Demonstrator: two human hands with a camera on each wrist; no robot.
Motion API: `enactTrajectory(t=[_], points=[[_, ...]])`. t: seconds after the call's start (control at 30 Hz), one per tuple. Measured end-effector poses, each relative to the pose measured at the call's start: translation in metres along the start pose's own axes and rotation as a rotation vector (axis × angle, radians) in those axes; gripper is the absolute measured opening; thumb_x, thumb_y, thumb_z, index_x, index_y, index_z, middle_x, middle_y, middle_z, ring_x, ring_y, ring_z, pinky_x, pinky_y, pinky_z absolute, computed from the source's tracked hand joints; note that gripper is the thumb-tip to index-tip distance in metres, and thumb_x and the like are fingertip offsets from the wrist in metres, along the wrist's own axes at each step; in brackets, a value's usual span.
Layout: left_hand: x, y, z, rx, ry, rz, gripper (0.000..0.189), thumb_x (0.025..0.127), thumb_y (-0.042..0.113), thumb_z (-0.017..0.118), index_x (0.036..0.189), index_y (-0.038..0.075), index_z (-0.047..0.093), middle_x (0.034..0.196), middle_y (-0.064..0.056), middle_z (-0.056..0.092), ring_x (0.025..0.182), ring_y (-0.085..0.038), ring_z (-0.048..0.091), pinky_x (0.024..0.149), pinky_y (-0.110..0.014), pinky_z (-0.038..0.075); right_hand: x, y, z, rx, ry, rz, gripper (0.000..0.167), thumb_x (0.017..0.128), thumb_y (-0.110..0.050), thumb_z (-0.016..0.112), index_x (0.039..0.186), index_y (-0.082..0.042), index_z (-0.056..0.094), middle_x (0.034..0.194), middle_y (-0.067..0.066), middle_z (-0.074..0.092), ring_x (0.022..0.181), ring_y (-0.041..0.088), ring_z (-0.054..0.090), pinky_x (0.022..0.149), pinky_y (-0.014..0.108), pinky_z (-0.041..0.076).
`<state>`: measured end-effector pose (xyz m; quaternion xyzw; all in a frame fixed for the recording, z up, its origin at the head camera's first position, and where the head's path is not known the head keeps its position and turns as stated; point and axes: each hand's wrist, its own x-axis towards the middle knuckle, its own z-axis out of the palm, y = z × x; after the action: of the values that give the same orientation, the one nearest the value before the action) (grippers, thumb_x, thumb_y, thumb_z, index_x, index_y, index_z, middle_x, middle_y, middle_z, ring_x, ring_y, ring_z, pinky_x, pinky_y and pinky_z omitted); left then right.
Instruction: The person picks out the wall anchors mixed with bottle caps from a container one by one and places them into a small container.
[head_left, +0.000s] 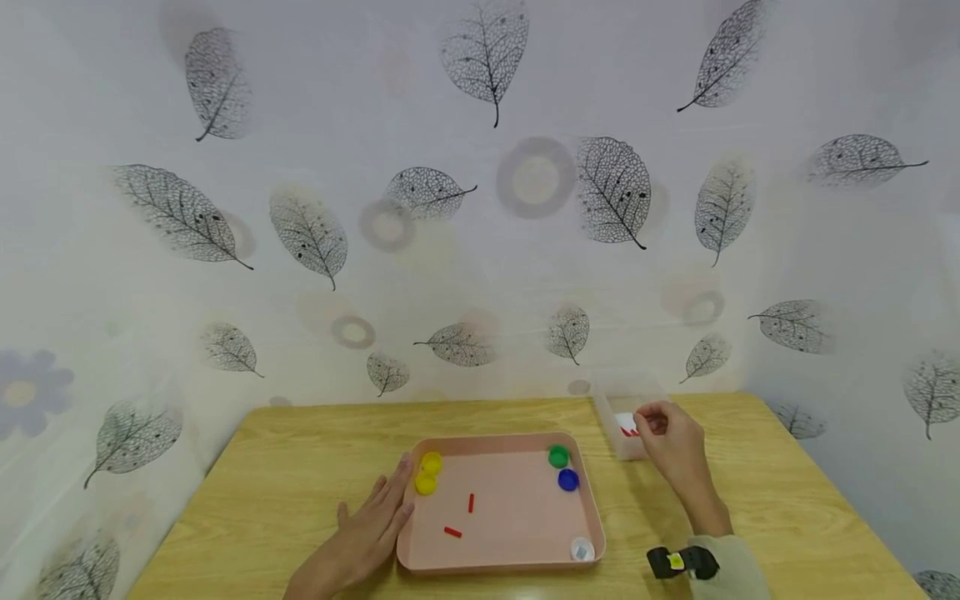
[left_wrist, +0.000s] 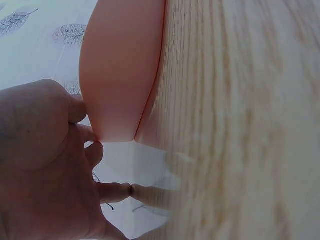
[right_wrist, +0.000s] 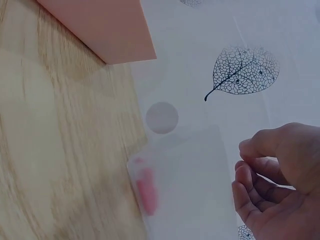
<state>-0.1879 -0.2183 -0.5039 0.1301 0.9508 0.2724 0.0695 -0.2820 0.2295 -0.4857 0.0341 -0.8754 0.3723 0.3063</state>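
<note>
My left hand (head_left: 363,533) lies with its fingers extended against the left side of a pink tray (head_left: 495,568). In the left wrist view, fingers of that hand meet the tray's outer wall (left_wrist: 122,75). My right hand (head_left: 675,442) hovers at a translucent plastic box (head_left: 632,451) to the right of the tray. Its fingers are loosely bent, thumb close to the forefinger; the right wrist view shows nothing between them. Inside the box are red pieces (head_left: 628,432), seen blurred through its wall. Two short red sticks (head_left: 471,503) lie apart on the tray floor.
Two yellow round caps (head_left: 426,483) sit at the tray's left side. A green cap (head_left: 558,456) and a blue cap (head_left: 568,480) are at its upper right, a white cap (head_left: 582,549) at its lower right corner. Behind the wooden table (head_left: 315,450) hangs a leaf-patterned sheet (head_left: 465,275).
</note>
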Motion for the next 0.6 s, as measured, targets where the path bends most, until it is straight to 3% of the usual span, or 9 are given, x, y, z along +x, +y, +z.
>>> enactTrajectory(t=[0.33,0.6], points=[[0.001,0.0,0.0,0.002,0.014,0.015,0.062,0.113,0.043,0.032,0.167,0.023,0.008,0.172,0.002,0.009,0.152,-0.044,0.022,0.097,-0.09,-0.004,0.0,-0.018,-0.003,0.066,-0.005,-0.094,0.005,0.086,0.005,0.075,0.089,0.002,0.071,0.077,0.007,0.069,0.066,0.013,0.062,0.063,0.006,0.043],[0.001,0.001,0.001,-0.002,0.014,0.015,0.062,0.113,0.042,0.031,0.167,0.022,0.008,0.172,0.002,0.009,0.152,-0.045,0.022,0.095,-0.091,-0.004,-0.004,-0.034,0.004,0.102,-0.034,-0.133,0.009,0.086,0.005,0.077,0.091,0.002,0.07,0.082,0.008,0.069,0.069,0.014,0.062,0.063,0.015,0.05]])
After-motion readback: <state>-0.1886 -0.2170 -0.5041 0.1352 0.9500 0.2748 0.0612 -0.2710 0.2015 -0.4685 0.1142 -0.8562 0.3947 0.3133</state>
